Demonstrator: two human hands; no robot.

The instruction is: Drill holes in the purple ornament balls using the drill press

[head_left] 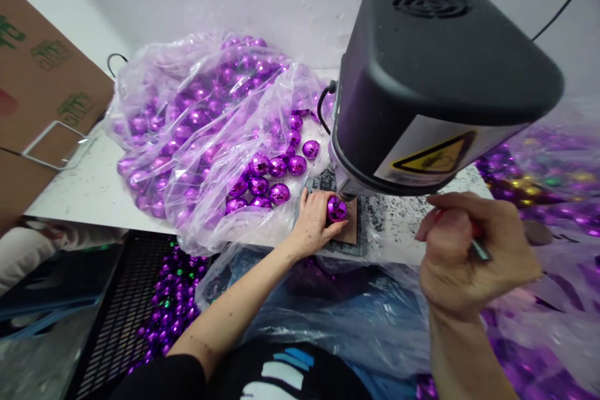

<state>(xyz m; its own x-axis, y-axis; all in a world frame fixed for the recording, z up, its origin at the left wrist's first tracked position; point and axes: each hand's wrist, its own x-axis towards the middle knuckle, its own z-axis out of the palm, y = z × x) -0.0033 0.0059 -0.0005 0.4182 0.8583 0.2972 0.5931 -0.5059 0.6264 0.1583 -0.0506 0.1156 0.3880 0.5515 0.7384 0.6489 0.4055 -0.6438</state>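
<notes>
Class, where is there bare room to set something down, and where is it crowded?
Barest: the white tabletop between the cardboard box and the plastic bag. A fleck-strewn patch shows between the grey plate and the right hand. Crowded: around the left hand, with loose purple balls and the black machine close by.

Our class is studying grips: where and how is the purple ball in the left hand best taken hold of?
Probably by opposite sides of its rounded body, from the left, as the left hand does. The purple ball shows no handle, and the black machine stands close on its right, leaving its left side easier to reach.
</notes>
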